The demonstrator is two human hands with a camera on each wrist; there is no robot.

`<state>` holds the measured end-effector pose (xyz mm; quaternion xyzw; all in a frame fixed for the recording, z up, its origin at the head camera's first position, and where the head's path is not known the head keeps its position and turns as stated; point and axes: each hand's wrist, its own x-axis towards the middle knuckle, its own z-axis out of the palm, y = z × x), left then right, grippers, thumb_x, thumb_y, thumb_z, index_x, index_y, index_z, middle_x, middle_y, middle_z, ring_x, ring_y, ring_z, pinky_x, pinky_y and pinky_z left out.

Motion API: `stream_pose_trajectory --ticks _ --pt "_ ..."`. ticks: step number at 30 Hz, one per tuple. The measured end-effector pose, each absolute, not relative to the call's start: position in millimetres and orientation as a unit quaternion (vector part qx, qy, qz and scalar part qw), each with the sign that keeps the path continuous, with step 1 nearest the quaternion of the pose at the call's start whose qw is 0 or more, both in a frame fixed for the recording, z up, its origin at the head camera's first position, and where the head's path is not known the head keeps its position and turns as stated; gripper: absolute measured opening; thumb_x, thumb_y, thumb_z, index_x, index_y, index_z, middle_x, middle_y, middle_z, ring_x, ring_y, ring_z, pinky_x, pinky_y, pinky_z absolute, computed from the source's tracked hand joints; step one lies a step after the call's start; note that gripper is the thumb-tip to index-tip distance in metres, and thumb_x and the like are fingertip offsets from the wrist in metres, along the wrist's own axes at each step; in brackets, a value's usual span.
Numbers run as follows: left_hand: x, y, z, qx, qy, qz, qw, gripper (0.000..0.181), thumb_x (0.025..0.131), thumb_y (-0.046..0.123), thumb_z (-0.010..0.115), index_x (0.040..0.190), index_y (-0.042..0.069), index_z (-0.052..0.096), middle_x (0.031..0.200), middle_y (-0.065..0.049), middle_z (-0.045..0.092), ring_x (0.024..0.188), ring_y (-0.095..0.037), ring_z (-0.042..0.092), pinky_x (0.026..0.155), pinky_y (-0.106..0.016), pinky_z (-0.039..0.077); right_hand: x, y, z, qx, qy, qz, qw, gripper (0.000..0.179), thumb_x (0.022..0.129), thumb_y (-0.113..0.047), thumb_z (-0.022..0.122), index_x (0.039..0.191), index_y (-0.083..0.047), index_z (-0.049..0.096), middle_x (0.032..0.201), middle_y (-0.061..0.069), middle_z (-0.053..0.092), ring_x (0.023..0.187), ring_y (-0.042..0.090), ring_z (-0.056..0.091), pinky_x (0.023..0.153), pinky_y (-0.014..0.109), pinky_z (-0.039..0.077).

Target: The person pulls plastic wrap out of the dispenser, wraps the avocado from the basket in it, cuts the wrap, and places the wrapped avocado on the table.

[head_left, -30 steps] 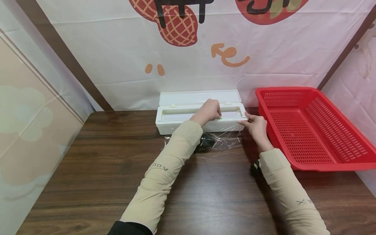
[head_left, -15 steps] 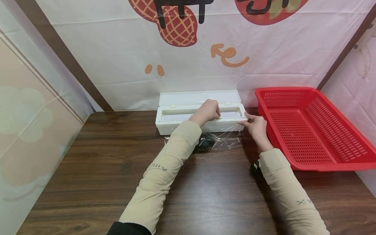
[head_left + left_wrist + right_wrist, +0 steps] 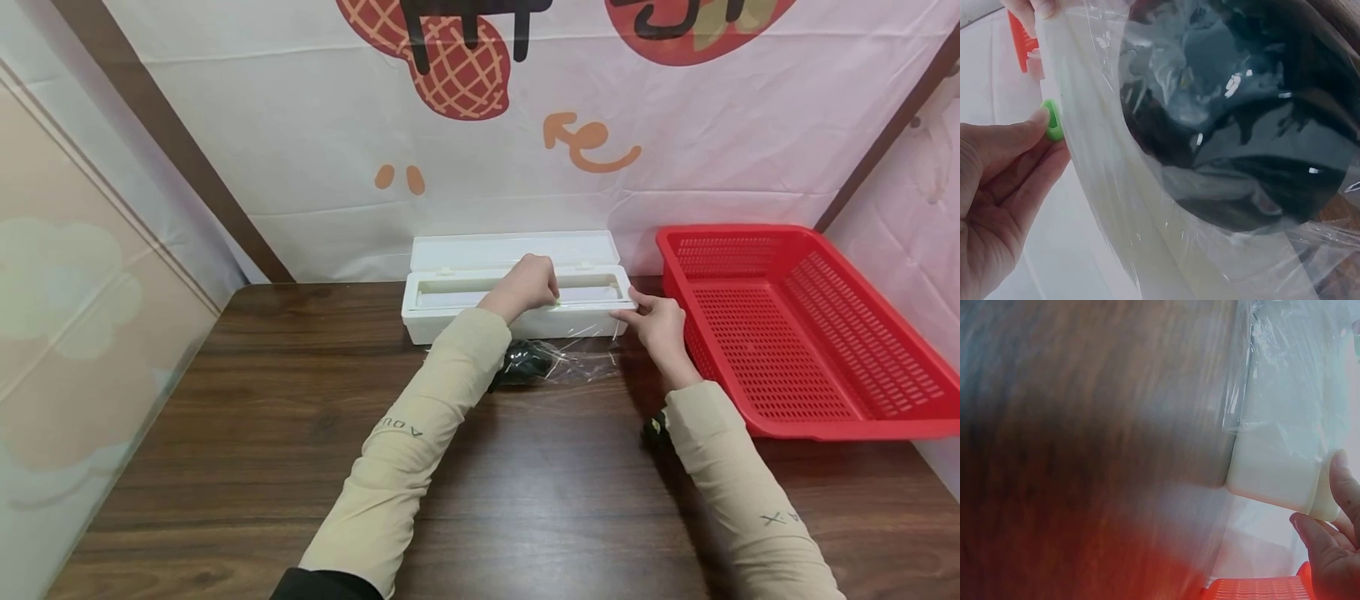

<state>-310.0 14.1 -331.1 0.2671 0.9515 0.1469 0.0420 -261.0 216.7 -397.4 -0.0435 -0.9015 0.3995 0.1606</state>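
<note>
A long white cling film dispenser [image 3: 517,322] lies along the back of the table, its lid raised behind it. My left hand [image 3: 525,287] reaches over its front edge; in the left wrist view, thumb and fingers pinch a small green slide cutter [image 3: 1053,120]. At the box's right end, my right hand [image 3: 660,329] grips the corner between thumb and fingers. Clear film [image 3: 581,363] hangs from the front edge down to the table. A dark, smooth, rounded thing [image 3: 1241,119] lies under the film before the box, partly hidden by the left sleeve in the head view.
A red perforated plastic basket [image 3: 772,350] stands on the right, close to my right hand. A small dark thing [image 3: 654,429] shows beside the right sleeve. Behind the box hangs a printed white cloth [image 3: 480,200]. Brown wood tabletop [image 3: 300,433] stretches out in front.
My left hand has slid slightly leftward along the dispenser's front edge with the cutter. The right hand keeps its hold on the box's end. The head view has shifted a little.
</note>
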Motion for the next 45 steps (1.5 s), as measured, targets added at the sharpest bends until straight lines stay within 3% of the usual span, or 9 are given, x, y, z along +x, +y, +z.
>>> stream_pose_trajectory --ticks 30,45 --pt "-307.5 7.7 -329.5 0.257 0.951 0.161 0.061 0.011 0.078 0.008 0.067 0.087 0.007 0.074 0.089 -0.004 0.070 0.083 -0.016 0.060 0.079 -0.025 0.048 -259.6 216.9 -396.9 -0.038 -0.899 0.402 0.172 0.052 0.074 -0.019 0.076 0.119 -0.001 0.056 0.115 0.018 0.057 0.096 0.036 0.055 0.063 0.031 0.036" --pt "-309.1 -1.1 -329.8 0.251 0.950 0.173 0.065 0.010 0.077 0.007 0.069 0.086 0.006 0.074 0.087 -0.004 0.070 0.081 -0.017 0.060 0.076 -0.025 0.048 -260.1 218.7 -397.0 -0.036 -0.900 0.399 0.170 0.053 0.074 -0.020 0.076 0.119 -0.001 0.056 0.115 0.018 0.058 0.083 0.031 0.051 0.055 0.027 0.032"
